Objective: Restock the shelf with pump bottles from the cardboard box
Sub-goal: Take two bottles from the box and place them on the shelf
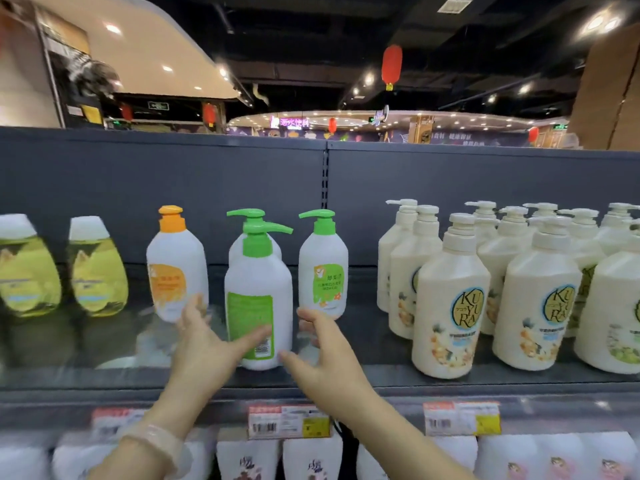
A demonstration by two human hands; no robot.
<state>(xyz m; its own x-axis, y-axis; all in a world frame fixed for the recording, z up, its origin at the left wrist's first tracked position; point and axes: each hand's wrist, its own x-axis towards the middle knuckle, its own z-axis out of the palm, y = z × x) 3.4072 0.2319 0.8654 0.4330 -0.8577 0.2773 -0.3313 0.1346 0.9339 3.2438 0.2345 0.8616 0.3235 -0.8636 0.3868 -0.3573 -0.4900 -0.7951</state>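
A white pump bottle with a green pump and green label [259,292] stands upright at the front of the dark shelf [311,379]. My left hand [204,341] is spread at its lower left, thumb lying across the label, fingers pointing up beside it. At the bottle's lower right, my right hand [322,351] is also spread, its thumb near the base. Neither hand is closed around the bottle. A second green-pump bottle [254,216] stands right behind it, mostly hidden, and a third [322,268] is further right.
An orange-capped white bottle [176,268] and two yellow bottles [97,271] stand to the left. Several cream pump bottles [450,299] crowd the right. Price tags [287,420] line the shelf edge, with white pouches [311,459] below. Brown cardboard [609,84] rises at the top right.
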